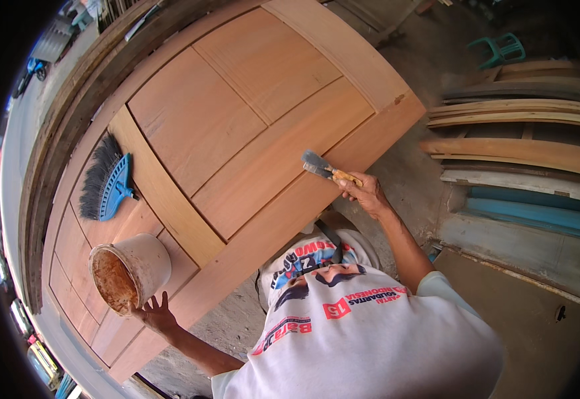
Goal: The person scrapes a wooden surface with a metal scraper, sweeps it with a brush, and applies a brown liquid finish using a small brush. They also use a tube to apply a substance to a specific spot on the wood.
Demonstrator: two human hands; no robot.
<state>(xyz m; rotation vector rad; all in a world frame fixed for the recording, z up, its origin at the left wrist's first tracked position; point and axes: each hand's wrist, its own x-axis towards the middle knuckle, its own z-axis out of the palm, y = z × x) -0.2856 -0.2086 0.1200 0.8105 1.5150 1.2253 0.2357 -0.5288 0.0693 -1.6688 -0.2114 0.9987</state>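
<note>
My right hand (364,193) is closed around the wooden handle of a paintbrush (318,165). Its grey bristles point left, over the near edge of a large panelled wooden door (230,133). A whitish bucket (151,263) stands tilted at the left part of the door, its inside coated with reddish-brown residue. Beside the lower rim of that bucket is my left hand (157,317), with fingers spread; whether it touches the rim is hard to tell. Beyond the bucket, a blue broom head (114,186) with dark bristles lies on the door.
Long dark planks (70,126) run along the far left side of the door. Stacked boards and wooden frames (516,120) stand at the right, above a blue piece (536,211). A green plastic chair (499,50) sits at the far right.
</note>
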